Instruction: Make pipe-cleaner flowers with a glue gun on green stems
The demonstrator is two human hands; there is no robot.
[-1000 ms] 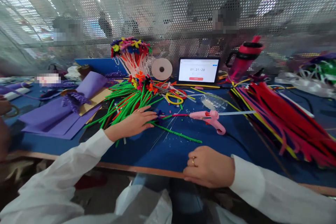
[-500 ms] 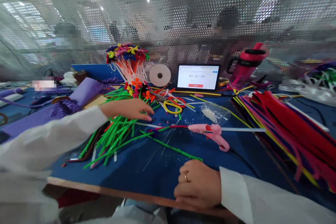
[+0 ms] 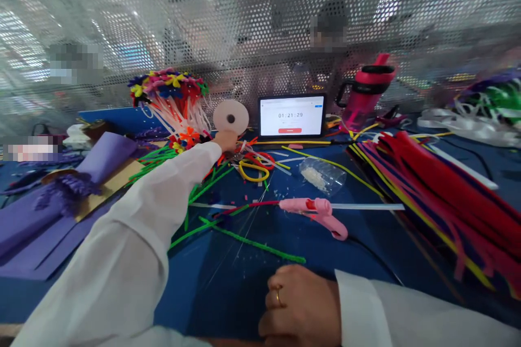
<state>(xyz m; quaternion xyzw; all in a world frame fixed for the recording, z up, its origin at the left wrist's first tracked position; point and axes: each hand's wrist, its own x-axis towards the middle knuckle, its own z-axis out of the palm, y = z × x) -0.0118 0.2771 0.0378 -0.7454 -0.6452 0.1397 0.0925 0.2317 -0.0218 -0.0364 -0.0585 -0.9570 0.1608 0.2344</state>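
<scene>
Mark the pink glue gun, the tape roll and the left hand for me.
pink glue gun (image 3: 321,211): head view, on the body above the handle.
tape roll (image 3: 230,117): head view, on its flat face.
left hand (image 3: 225,140): head view, back of the hand.

The tape roll (image 3: 230,117) stands left of the tablet (image 3: 292,115), with the glue gun (image 3: 315,210) before them.

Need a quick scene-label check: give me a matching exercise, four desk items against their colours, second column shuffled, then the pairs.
Things:
1. glue gun
2. tape roll
3. water bottle
4. folded paper sheets

Colours:
A. purple
B. pale pink
C. off-white
D. dark pink with a black lid

Pairs: 1-B, 2-C, 3-D, 4-A

The left hand reaches toward the tape roll; the right hand rests closed at the near table edge.
</scene>
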